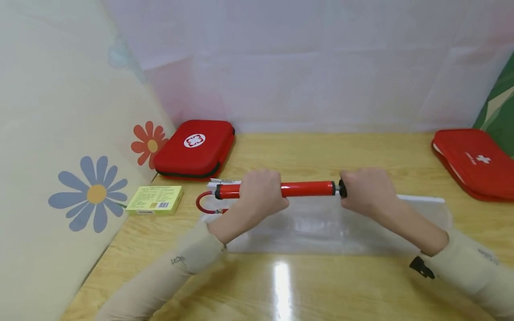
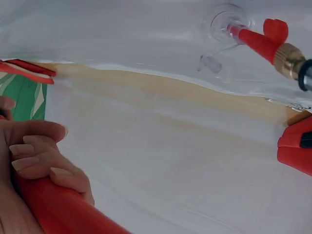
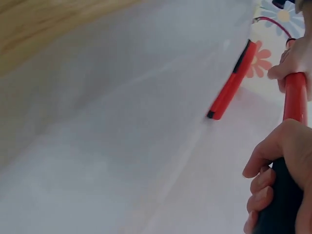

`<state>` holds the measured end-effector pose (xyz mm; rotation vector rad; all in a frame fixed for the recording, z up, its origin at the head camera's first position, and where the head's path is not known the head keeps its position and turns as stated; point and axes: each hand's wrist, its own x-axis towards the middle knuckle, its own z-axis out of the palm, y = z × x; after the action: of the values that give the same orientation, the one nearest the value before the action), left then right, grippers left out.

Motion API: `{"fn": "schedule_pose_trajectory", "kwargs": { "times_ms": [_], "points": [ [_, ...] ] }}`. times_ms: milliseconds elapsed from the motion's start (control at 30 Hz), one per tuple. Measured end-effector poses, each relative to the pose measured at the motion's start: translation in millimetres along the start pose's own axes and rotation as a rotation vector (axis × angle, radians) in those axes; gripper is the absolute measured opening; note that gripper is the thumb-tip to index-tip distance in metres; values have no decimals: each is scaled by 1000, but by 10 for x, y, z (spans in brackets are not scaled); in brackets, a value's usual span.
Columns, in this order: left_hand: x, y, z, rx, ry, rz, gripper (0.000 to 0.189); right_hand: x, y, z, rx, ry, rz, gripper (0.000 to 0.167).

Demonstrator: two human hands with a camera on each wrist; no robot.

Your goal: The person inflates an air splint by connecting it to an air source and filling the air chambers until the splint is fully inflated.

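Observation:
A red hand pump (image 1: 307,189) is held level above the table. My left hand (image 1: 260,192) grips its barrel, and my right hand (image 1: 366,191) is wrapped round the black handle (image 3: 280,202) at the other end. Only a short bit of metal rod shows between barrel and handle. From the pump's left end a red hose (image 1: 199,205) loops down. In the left wrist view, a brass fitting (image 2: 288,59) joins it to a red nozzle (image 2: 258,45), which sits in the valve of a clear plastic inflatable (image 2: 136,34) lying beneath the hands.
A red hard case (image 1: 180,154) with a white emblem stands at the back left, with a yellow-green box (image 1: 154,200) in front of it. At the right lies a red pouch (image 1: 478,165) with a white cross. A flower-printed wall (image 1: 96,258) borders the table's left side.

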<state>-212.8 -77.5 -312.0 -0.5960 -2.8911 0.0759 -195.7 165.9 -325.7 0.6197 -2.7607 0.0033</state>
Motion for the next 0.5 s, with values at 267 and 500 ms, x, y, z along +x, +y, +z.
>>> {"fn": "schedule_pose_trajectory", "kwargs": {
  "times_ms": [267,500],
  "points": [
    [-11,44,-17,21,124,55,32,78,-94,-86,15,50,-55,16],
    [-21,131,-40,77,49,155,20,110,-65,-22,165,-122,-108,16]
  ]
}}
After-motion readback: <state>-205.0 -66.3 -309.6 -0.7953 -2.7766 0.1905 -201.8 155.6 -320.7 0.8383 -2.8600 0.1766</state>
